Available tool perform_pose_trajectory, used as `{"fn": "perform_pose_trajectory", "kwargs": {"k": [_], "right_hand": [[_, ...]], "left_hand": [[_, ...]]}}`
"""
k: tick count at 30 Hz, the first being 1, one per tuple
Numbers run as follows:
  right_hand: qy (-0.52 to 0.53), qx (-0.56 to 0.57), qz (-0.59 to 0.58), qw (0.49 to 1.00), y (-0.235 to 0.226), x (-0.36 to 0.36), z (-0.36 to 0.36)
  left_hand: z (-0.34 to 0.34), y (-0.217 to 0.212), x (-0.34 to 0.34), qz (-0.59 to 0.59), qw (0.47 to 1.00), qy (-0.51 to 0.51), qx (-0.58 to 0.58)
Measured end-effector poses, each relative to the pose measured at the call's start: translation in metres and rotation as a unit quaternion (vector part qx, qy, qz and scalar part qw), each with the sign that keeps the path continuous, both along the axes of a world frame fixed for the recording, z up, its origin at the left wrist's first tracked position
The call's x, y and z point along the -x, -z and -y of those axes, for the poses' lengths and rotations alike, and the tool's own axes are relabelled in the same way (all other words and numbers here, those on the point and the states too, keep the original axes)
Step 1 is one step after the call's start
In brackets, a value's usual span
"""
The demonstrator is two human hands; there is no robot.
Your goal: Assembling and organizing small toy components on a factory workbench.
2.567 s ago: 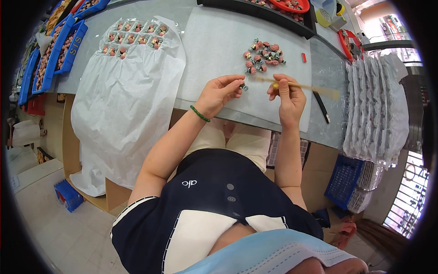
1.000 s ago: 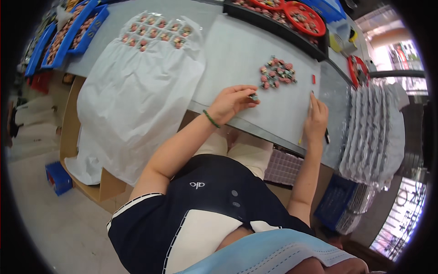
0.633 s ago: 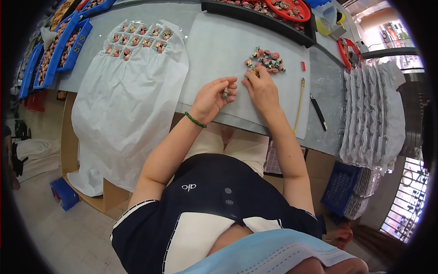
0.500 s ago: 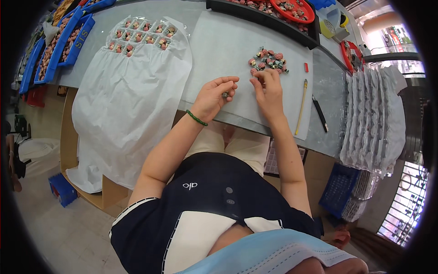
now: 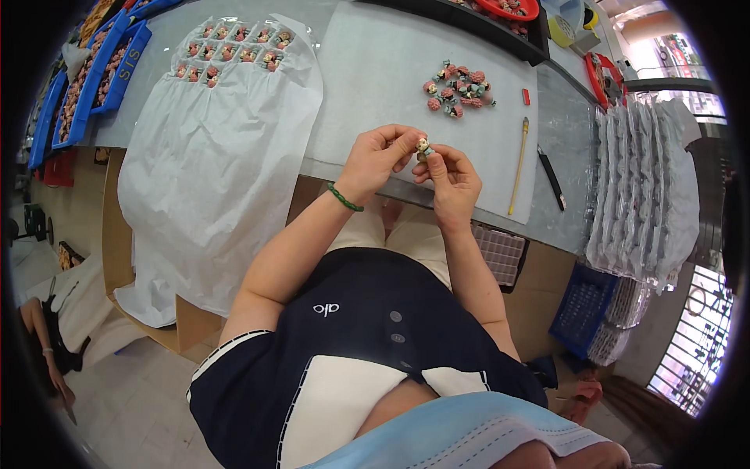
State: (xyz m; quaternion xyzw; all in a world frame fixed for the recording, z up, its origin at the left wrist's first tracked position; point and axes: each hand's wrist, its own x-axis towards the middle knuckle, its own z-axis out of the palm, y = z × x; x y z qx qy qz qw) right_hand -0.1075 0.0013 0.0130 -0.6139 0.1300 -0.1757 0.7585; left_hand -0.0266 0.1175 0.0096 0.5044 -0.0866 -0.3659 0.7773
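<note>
Between my two hands, over the near edge of the table, is a small painted figurine (image 5: 424, 146) with a pale face and greenish body. My left hand (image 5: 383, 160), with a green bracelet at the wrist, pinches it from the left. From the right, the thumb and fingers of my right hand (image 5: 453, 184) grip its lower part. Just beyond my hands, a loose cluster of similar pink-topped figurines (image 5: 461, 87) lies on a white sheet (image 5: 367, 86). More figurines (image 5: 226, 51) sit in a compartment tray at the left, partly covered by white paper (image 5: 211, 156).
Right of the cluster lie a small red piece (image 5: 526, 97), a thin brush (image 5: 519, 164) and a black pen-like tool (image 5: 551, 180). A black tray (image 5: 461, 23) stands at the back, blue bins (image 5: 125, 70) at far left. Stacked wrapped trays (image 5: 641, 195) are at right.
My right hand has drawn back from the cluster toward my left hand. Both hands now meet on one figurine, which my left fingers have brought up into view.
</note>
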Motion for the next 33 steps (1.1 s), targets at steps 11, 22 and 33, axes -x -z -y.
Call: {"fn": "perform_pose_trajectory", "kwargs": {"k": [11, 22, 33], "right_hand": [[0.026, 0.269, 0.089, 0.959, 0.003, 0.006, 0.010], [0.034, 0.280, 0.076, 0.956, 0.002, 0.008, 0.016], [-0.071, 0.136, 0.001, 0.988, -0.014, -0.006, 0.010]], "left_hand": [[-0.002, 0.000, 0.003, -0.106, 0.991, 0.018, 0.077], [-0.006, -0.002, -0.005, -0.187, 0.962, 0.045, 0.193], [-0.002, -0.001, 0.003, 0.050, 0.996, -0.065, 0.034]]}}
